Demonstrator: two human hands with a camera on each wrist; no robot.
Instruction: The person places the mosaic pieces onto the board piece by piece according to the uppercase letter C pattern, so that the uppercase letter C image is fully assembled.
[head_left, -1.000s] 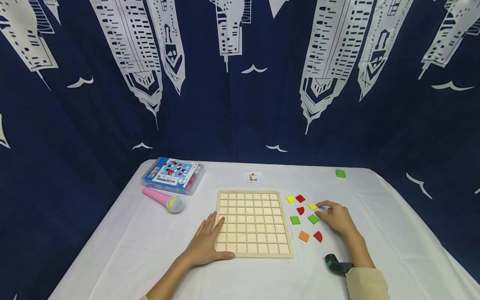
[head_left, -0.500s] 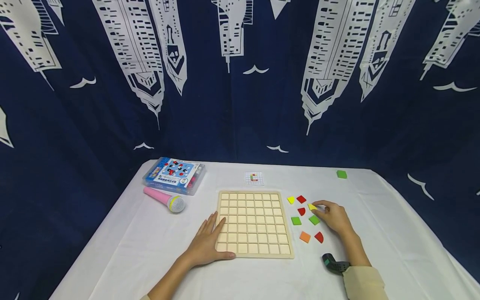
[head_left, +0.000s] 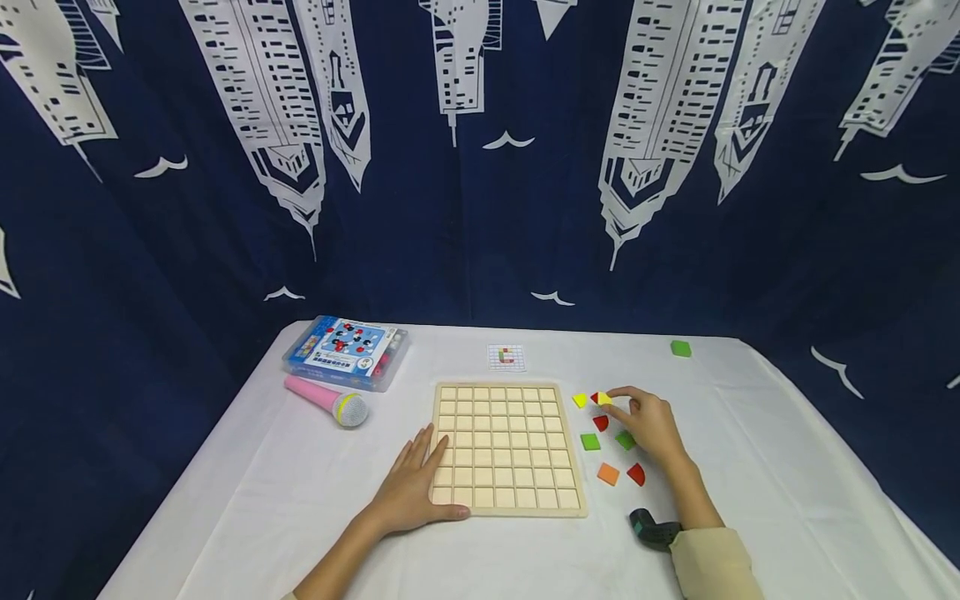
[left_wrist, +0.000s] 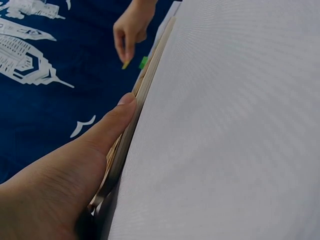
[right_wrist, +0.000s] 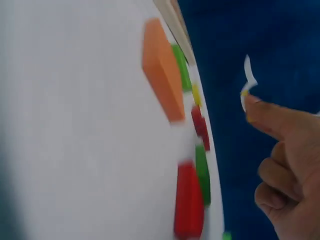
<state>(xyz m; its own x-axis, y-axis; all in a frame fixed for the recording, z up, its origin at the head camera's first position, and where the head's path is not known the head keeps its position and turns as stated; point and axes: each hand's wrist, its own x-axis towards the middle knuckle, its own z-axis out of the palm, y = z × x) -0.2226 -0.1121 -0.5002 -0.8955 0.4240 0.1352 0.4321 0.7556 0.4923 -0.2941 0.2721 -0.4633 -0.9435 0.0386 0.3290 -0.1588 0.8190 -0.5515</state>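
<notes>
In the head view my left hand (head_left: 408,492) rests on the lower left corner of a wooden grid board (head_left: 510,440). Its fingers lie along the left side and the thumb along the front edge; the left wrist view shows the thumb against the board's rim. My right hand (head_left: 651,423) pinches a yellow tile (head_left: 604,399) between thumb and fingertips, raised off the table in the left wrist view. The tile overlaps a red square tile (head_left: 595,397) in the head view. Close by lie another yellow tile (head_left: 580,400) and a red quarter-round tile (head_left: 601,423).
Green tiles (head_left: 590,442), an orange square (head_left: 608,474) and a red quarter-round lie right of the board. A pattern card (head_left: 507,357) is behind it. A plastic case (head_left: 345,350) and pink microphone (head_left: 322,397) stand left. One green tile (head_left: 681,348) lies far right.
My right hand has pinched the yellow tile, lifted it and carried it left toward the board, over the red square. The left hand and board have stayed in place.
</notes>
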